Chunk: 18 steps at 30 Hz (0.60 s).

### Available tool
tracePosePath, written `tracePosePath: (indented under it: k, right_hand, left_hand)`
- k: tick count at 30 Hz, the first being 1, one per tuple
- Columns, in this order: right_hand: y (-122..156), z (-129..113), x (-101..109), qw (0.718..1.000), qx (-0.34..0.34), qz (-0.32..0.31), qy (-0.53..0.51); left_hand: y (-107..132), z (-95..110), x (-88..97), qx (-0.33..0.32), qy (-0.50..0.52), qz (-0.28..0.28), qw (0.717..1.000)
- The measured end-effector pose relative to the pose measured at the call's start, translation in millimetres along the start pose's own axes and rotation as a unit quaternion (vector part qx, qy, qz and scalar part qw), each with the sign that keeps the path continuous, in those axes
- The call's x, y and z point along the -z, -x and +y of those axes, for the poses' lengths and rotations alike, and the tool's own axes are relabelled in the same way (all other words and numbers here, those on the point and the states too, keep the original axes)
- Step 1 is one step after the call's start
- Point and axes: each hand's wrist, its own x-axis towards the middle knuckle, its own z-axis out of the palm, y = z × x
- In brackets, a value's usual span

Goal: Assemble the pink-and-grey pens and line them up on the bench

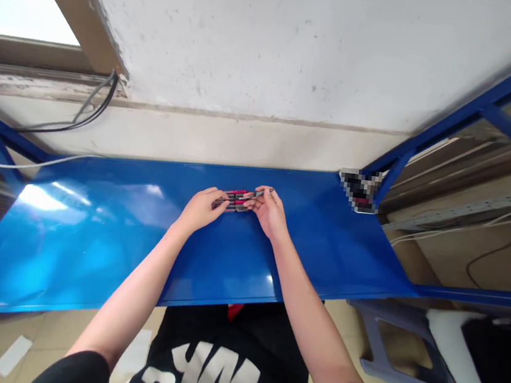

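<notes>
Several slim pens point(237, 201), red and dark grey, lie side by side in a small bundle at the middle of the blue shelf. My left hand point(204, 207) is closed around their left ends, thumb and fingers pressed together. At the other side, my right hand point(272, 213) pinches the right end of a grey pen point(259, 194) that slants slightly upward across the bundle. Its lower fingers curl beside the other pens. My fingers hide both ends of the bundle, so the exact number of pens cannot be made out.
The glossy blue shelf point(136, 251) stands against a white wall point(273, 44), with blue frame bars at both sides. A pixelated object point(360, 191) lies at its back right corner. Cables point(93, 110) hang at the left. A grey stool point(412, 354) stands at lower right.
</notes>
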Motion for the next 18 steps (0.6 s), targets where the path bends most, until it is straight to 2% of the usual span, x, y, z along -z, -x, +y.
tracePosePath:
  k: [8,18]
  right_hand:
    - [-0.4,1.5,0.4,1.0,0.013,0.002,0.0]
    - [0.8,-0.3,-2.5,1.0,-0.003,-0.007,0.013]
  left_hand:
    - [-0.6,1.3,0.4,0.008,0.001,-0.01,1.0]
    - [-0.7,1.6,1.3,0.012,-0.008,-0.004,1.0]
